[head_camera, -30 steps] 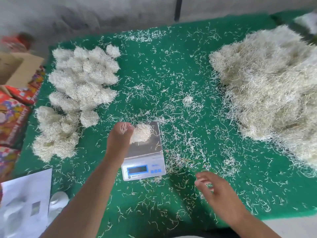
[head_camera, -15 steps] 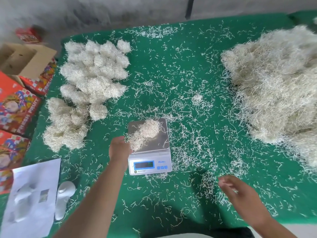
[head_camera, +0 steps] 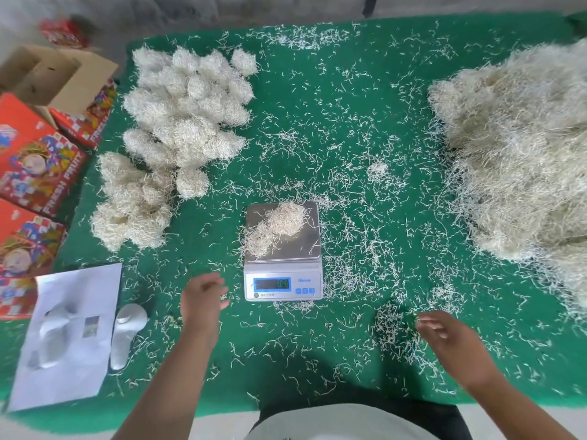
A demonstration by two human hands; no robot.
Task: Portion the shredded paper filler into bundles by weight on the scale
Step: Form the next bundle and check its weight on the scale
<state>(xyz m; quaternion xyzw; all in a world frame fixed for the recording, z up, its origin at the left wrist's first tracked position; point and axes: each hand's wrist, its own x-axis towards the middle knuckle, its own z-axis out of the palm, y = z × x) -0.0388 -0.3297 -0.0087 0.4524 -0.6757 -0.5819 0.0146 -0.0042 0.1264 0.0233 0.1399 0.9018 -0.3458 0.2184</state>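
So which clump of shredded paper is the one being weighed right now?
Find the green mat, then the small grey scale near its front middle. The clump lies on its steel platform, alone, unlike the finished bundles on the left and the loose heap on the right.

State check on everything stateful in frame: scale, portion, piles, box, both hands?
scale: switched on, display lit, digits too blurred to read
portion on the pan: loose, hanging over the pan's left edge
finished bundles: balled up, heaped at the left
bulk pile: loose, unportioned
cardboard box: flaps open
left hand: off the scale, holding nothing
right hand: over the mat, holding nothing
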